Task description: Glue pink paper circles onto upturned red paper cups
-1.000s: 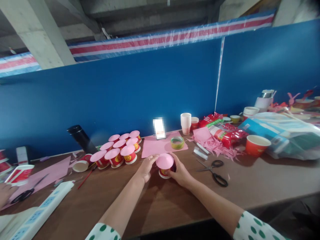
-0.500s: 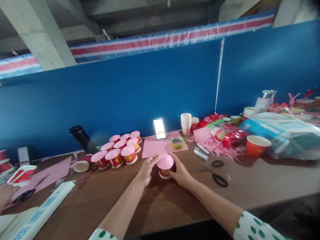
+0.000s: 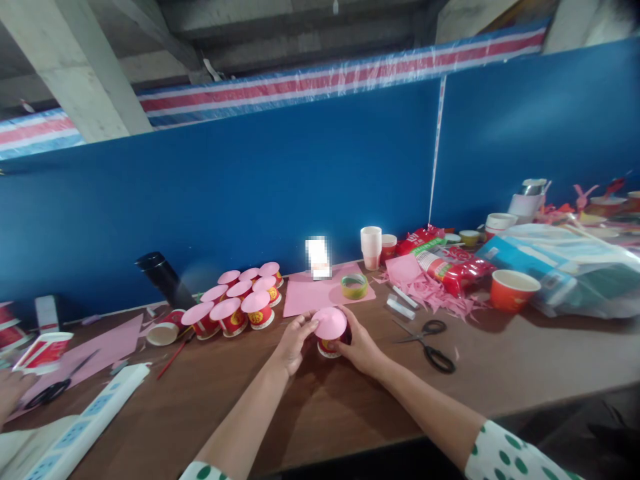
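Only a Small Change in the Grip

You keep the red paper cup [image 3: 328,347] between your two hands, standing on the brown table [image 3: 285,437], with the pink paper cone [image 3: 331,323] lying on its top. Compared with half a second ago, cup and cone remain in almost the same place; only the thumb of your left hand [image 3: 293,343] seems to lie slightly more on the cone's left edge. I judge that you are adjusting or steadying the cone, not carrying the cup. Your right hand [image 3: 367,349] wraps the cup from the right, its thumb pressed on the front. Whether your left fingers pinch the edge firmly, I cannot tell.

Left of the grip, nine similar cups [image 3: 233,322] stand in a group under pink tops.

Concerning writing: these cups carry round yellow emblems, too small for reading, and your thumb partly covers the one in the grip. Beyond the grip to the right, red plastic packets [image 3: 463,270] show white printing; no brand is legible to me.
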`<state>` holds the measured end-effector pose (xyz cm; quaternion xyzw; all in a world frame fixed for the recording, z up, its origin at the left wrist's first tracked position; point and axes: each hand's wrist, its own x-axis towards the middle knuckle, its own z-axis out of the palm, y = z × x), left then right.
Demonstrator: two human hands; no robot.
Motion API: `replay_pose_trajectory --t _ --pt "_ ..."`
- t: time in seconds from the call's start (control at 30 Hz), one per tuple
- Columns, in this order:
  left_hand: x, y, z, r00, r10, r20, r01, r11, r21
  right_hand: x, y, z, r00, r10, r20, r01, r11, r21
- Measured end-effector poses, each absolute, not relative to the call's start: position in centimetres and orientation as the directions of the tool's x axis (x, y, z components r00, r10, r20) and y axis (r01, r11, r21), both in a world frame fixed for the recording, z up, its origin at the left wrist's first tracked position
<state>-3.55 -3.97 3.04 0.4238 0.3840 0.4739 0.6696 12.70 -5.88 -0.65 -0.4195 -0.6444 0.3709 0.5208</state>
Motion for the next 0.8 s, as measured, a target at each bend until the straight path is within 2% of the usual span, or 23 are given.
replay_pose_trajectory --t 0.17,0.27,0.37,0.5,0.63,0.8 --pt "-3.9 -4.8 2.5 0.207 0.975 -0.078 -0.322 0.143 0.936 12.7 -5.9 -0.6 -0.115 0.92 0.376 0.159 0.39 -0.907" --pt "-4.3 -5.5 1.7 0.214 0.976 0.03 -0.276 0.031 0.961 12.6 -6.0 -0.6 -0.11 0.919 0.379 0.173 0.393 -0.903" --pt "-4.5 -6.0 1.0 0.293 0.944 0.152 -0.22 -0.088 0.972 12.6 -6.1 -0.7 -0.108 0.919 0.379 0.184 0.393 -0.901" --pt "-4.2 -6.4 0.8 0.323 0.914 0.247 -0.113 -0.222 0.969 12.4 -6.1 -1.0 -0.123 0.916 0.381 0.141 0.397 -0.907" --pt "-3.9 -6.7 0.7 0.261 0.921 0.289 0.023 -0.305 0.952 12.3 -6.0 -1.5 -0.144 0.917 0.372 0.066 0.384 -0.921" --pt "-3.8 -6.9 0.2 0.113 0.954 0.279 0.095 -0.29 0.952 12.1 -6.1 -1.7 -0.176 0.914 0.366 -0.027 0.367 -0.93"
